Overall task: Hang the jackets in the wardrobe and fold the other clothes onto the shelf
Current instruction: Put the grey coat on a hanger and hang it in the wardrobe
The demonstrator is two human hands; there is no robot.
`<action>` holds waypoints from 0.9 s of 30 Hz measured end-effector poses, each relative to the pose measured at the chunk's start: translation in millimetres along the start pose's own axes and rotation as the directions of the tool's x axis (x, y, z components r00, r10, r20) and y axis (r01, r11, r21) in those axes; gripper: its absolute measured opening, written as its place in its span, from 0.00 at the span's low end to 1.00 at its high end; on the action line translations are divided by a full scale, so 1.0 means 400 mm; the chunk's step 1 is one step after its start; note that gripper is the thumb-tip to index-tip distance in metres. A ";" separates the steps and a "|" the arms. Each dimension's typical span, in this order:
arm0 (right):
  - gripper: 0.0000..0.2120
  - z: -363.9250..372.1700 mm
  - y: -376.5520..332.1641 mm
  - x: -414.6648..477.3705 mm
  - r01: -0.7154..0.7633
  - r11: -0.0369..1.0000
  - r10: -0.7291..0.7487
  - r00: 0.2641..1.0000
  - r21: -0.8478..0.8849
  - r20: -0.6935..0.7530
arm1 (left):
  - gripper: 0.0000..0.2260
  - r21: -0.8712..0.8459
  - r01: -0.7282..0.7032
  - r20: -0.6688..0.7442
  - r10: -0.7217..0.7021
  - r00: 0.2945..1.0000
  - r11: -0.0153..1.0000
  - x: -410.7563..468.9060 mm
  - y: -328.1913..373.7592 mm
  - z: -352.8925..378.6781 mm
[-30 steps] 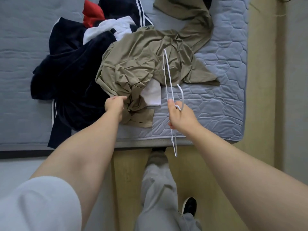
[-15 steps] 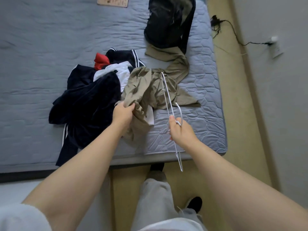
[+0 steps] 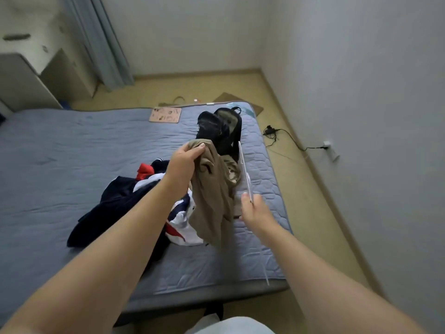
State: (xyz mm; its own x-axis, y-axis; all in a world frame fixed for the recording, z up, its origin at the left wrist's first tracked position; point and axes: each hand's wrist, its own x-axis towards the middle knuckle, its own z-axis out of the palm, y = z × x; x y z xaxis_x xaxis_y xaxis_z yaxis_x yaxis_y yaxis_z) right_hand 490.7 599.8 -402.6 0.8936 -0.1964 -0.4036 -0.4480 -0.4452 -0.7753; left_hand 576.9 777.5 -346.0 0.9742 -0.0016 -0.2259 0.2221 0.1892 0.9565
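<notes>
- My left hand (image 3: 184,162) has its fingers clenched round the crumpled khaki fabric jacket (image 3: 212,203), which hangs below them over the grey-blue quilted bed (image 3: 72,153).
- My right hand (image 3: 255,208) has its fingers pinching a thin white wire hanger (image 3: 245,174), just right of the jacket.
- The heap of navy, white and red clothes (image 3: 120,203) lies on the bed below my left fingers.

bed (image 3: 72,153) | clothes pile (image 3: 115,203) (navy, white, red) | black backpack (image 3: 216,126) | pink card (image 3: 165,115)

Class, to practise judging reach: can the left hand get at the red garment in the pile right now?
Probably not yet: the left hand grips the lifted khaki jacket. The red garment lies uncovered beside that forearm, so only the full hand hinders.
</notes>
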 end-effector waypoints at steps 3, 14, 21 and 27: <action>0.10 -0.056 -0.018 -0.008 0.016 1.000 -0.016 1.000 0.003 -0.011 | 0.06 -0.028 -0.053 0.089 0.055 0.994 0.998 -0.018 0.085 0.067; 0.31 -0.122 -0.093 0.027 -0.037 0.973 0.008 0.992 -0.228 -0.127 | 0.05 -0.160 -0.109 0.337 0.158 0.928 0.981 -0.043 0.271 0.234; 0.28 -0.134 -0.121 0.078 0.046 0.997 -0.059 0.965 -0.059 -0.255 | 0.06 -0.206 -0.142 0.439 0.221 0.871 0.968 -0.020 0.340 0.241; 0.18 -0.164 -0.173 0.091 0.000 1.000 0.001 0.946 0.004 -0.325 | 0.07 -0.113 -0.213 0.231 0.234 0.944 0.970 0.038 0.363 0.195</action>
State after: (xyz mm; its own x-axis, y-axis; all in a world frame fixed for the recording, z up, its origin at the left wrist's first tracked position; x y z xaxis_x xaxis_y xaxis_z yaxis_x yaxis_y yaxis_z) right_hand 556.1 566.2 -331.6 0.8535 -0.4701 -0.2248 -0.4479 -0.4414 -0.7775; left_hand 627.3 728.5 -196.2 0.9814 -0.1844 0.0534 0.0033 0.2948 0.9555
